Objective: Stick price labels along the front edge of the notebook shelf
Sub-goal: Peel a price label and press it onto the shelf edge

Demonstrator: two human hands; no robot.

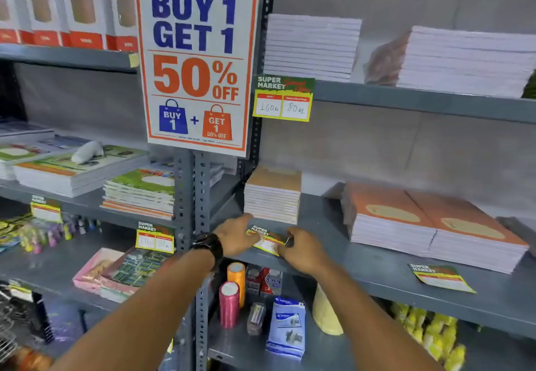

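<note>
A yellow-edged price label (268, 240) lies on the front part of the grey notebook shelf (374, 276), just below a small stack of notebooks (272, 196). My left hand (236, 237), with a black watch at the wrist, presses on the label's left end. My right hand (304, 250) holds the label's right end, fingers curled over it. A second label (441, 278) lies flat on the same shelf to the right, in front of two orange-covered notebook stacks (429, 225). One label (282, 98) hangs stuck on the edge of the shelf above.
A large "Buy 1 Get 1" poster (195, 60) hangs on the grey upright (193, 196). The left bay holds notebook stacks (139, 194) and more stuck labels (155, 237). Below are thread spools (230, 304), small boxes and packets. White notebook stacks (311, 47) sit on the upper shelf.
</note>
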